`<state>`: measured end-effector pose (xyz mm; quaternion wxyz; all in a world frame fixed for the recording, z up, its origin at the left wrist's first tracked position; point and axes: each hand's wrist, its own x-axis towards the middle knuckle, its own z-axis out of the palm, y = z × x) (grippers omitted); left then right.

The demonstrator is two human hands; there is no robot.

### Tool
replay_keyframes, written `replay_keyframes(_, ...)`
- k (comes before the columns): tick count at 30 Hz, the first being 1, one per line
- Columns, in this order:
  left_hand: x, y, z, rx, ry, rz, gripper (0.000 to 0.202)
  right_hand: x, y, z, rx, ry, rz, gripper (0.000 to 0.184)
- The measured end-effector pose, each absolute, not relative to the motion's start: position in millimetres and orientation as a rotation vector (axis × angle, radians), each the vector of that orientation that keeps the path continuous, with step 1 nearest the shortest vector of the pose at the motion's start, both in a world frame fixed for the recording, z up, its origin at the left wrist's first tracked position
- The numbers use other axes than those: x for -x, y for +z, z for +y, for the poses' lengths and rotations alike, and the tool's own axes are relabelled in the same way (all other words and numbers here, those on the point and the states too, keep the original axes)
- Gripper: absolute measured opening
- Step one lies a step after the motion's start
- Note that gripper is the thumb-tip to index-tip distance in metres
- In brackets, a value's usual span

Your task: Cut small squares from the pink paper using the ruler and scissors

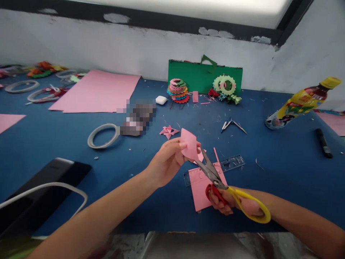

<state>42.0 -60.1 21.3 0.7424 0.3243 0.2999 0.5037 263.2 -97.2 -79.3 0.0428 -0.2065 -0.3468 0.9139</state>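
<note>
My left hand [165, 161] pinches a small pink paper piece [190, 144] and holds it up over the blue table [283, 165]. My right hand [231, 203] grips scissors [215, 176] with a red and a yellow handle; the metal blades point up-left and meet the lower edge of the pink piece. Below the hands, a larger pink paper [202, 187] lies on the table, partly over a clear ruler [231, 162].
A folded pink star [169, 131], tape ring [101, 136], compass [231, 124], white case [161, 100], stacked paper rosettes [178, 91], green card [205, 75], big pink sheet [97, 90], a tilted bottle [302, 102], black marker [323, 143], black device with white cable [45, 180].
</note>
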Motion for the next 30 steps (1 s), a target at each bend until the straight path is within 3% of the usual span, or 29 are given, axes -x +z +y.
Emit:
replay_keyframes(15,-51,17,-67,-0.709,1.137,0.795,0.013,-264,-34,-90,0.674,2.629,-1.104,0.066)
replay_keyframes(22,-49,15,-63,-0.726,1.161,0.814,0.013,-268,-28,-95,0.917,2.508,-1.123,0.058)
replay_keyframes(30,-51,8,-66,-0.880,1.054,0.868,0.014,-274,-26,-98,0.699,2.355,-1.291,0.079)
